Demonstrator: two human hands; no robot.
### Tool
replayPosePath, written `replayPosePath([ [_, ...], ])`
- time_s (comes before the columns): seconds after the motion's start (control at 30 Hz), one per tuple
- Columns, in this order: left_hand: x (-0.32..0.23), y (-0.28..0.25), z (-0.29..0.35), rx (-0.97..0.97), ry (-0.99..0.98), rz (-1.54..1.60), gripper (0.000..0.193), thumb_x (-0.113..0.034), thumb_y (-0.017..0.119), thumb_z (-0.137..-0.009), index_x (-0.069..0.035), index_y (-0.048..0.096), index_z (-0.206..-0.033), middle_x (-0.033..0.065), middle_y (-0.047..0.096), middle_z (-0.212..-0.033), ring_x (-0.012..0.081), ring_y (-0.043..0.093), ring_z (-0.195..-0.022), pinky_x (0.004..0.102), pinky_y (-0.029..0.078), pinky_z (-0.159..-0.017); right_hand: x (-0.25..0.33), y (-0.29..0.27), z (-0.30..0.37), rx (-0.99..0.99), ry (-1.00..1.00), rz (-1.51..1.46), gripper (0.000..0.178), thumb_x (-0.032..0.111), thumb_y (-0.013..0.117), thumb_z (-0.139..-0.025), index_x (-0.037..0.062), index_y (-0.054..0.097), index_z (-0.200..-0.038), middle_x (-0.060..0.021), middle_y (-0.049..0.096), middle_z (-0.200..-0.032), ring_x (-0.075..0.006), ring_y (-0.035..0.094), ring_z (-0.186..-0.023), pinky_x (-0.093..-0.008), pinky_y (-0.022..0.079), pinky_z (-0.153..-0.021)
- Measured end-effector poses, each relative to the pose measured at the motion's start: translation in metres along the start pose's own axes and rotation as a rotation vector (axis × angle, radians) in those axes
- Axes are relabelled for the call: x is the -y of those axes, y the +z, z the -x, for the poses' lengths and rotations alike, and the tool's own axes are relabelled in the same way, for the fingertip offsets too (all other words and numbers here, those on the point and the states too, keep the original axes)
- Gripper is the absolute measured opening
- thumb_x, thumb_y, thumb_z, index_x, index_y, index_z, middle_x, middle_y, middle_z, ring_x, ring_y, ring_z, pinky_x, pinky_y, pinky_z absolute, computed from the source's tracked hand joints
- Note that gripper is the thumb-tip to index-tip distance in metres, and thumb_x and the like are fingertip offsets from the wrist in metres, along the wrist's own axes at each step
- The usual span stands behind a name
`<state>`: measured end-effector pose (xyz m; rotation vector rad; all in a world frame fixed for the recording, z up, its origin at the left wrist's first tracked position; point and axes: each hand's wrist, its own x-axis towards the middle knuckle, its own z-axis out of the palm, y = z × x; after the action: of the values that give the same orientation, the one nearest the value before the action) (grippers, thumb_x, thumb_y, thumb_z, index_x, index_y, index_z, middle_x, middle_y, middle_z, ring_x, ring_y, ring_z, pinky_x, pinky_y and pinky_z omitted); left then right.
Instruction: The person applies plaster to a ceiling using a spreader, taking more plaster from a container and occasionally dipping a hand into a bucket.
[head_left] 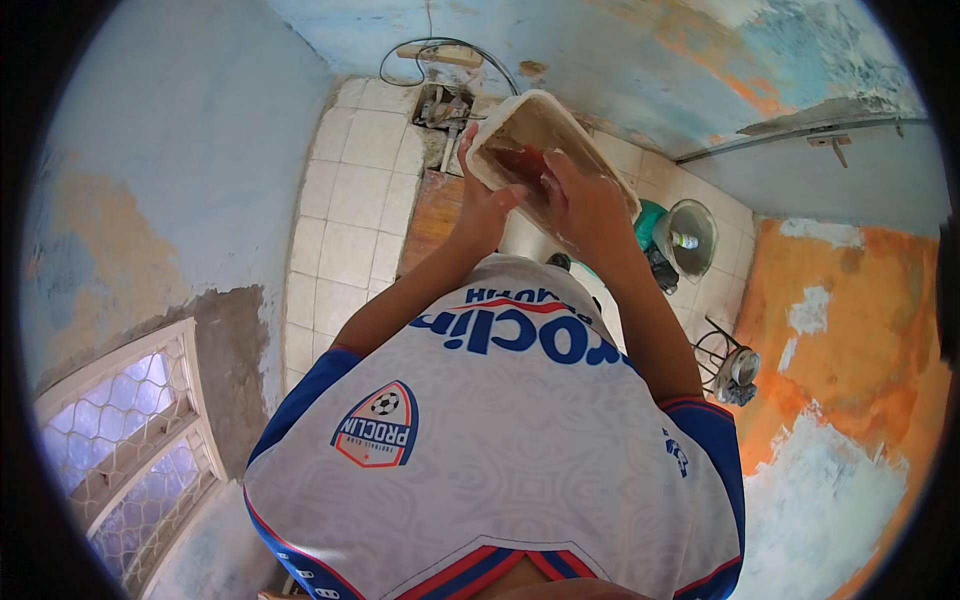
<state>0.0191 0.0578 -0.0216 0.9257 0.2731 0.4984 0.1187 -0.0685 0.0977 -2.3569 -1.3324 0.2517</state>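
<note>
A pale rectangular plastic tub (590,150), its inside smeared and dirty, is held up in front of my chest and tilted. My left hand (483,205) grips its near left side, fingers around the outer wall and thumb at the rim. Inside the tub is a flat, dark red piece (520,160) whose kind I cannot make out. My right hand (590,205) reaches over the near rim, its fingers curled at this red piece. Whitish smears show on both hands.
Below lies a tiled floor (340,190) with a brown board (432,215). A grey bucket (690,225) with a can inside stands right, near a metal-legged stand (735,375). A dark cable (445,42) loops by the far wall. A barred window (130,430) is at left.
</note>
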Motion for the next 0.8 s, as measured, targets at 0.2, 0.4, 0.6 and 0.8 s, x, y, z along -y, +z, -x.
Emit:
replayPosePath([
  [0.2,-0.004,-0.002,-0.002,0.036,-0.002,-0.012,0.113,-0.024,0.074,-0.076,-0.013,-0.002,-0.158,0.0148,0.030,-0.150,0.0284,0.034,-0.140,0.0442,0.032,-0.117,-0.007,0.023,-0.007,-0.017,0.000,0.084,0.037,0.022,0.063,-0.093,0.0104,0.054,-0.127,-0.0192,0.070,-0.077,-0.0410,0.071,-0.072,-0.0503,0.057,-0.064],
  [0.4,-0.003,0.004,0.001,-0.013,-0.046,-0.050,0.107,-0.024,0.073,-0.077,-0.014,0.002,-0.157,0.0164,0.032,-0.148,0.0283,0.036,-0.139,0.0434,0.034,-0.115,-0.005,0.010,-0.007,-0.011,0.101,0.114,0.036,0.020,0.063,-0.091,0.0093,0.054,-0.125,-0.0211,0.070,-0.078,-0.0412,0.072,-0.073,-0.0506,0.057,-0.067],
  [0.6,-0.006,0.011,0.003,-0.004,-0.059,-0.051,0.106,-0.024,0.073,-0.078,-0.014,0.003,-0.156,0.0167,0.035,-0.146,0.0283,0.039,-0.137,0.0427,0.036,-0.114,-0.015,0.020,0.004,0.069,0.037,0.116,0.040,0.018,0.064,-0.090,0.0088,0.053,-0.128,-0.0219,0.070,-0.080,-0.0398,0.072,-0.074,-0.0488,0.058,-0.068],
  [0.8,-0.010,0.014,-0.001,-0.019,-0.066,-0.117,0.108,-0.023,0.075,-0.076,-0.013,0.003,-0.156,0.0157,0.035,-0.145,0.0285,0.039,-0.136,0.0429,0.036,-0.114,-0.017,-0.001,-0.002,0.088,0.118,0.113,0.045,0.018,0.063,-0.091,0.0096,0.052,-0.133,-0.0233,0.070,-0.082,-0.0381,0.072,-0.077,-0.0479,0.057,-0.065],
])
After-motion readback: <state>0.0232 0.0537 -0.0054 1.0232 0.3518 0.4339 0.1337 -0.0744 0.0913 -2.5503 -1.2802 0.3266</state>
